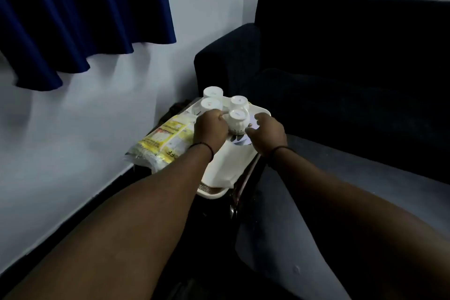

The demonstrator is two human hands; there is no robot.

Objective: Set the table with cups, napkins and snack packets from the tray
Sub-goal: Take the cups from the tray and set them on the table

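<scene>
Little can be read. The yellow snack packet (162, 144) at the tray's left edge carries a black letter pair that looks like "FF" near its lower corner; its other print, a red patch and dark lines, is too blurred. The upturned bases of the 4 cups (238, 115) bear small, illegible marks.

A single wide-angle view looks from the person's head, forward and steeply down along both forearms. It faces a room corner: a white wall (73, 117) with a blue curtain (80, 14) at left, a dark sofa (341, 61) at right. The tray (219, 192) sits mid-frame at arm's reach, the left hand (210, 130) and right hand (267, 135) over it. The dim light probably hides what the tray rests on
</scene>
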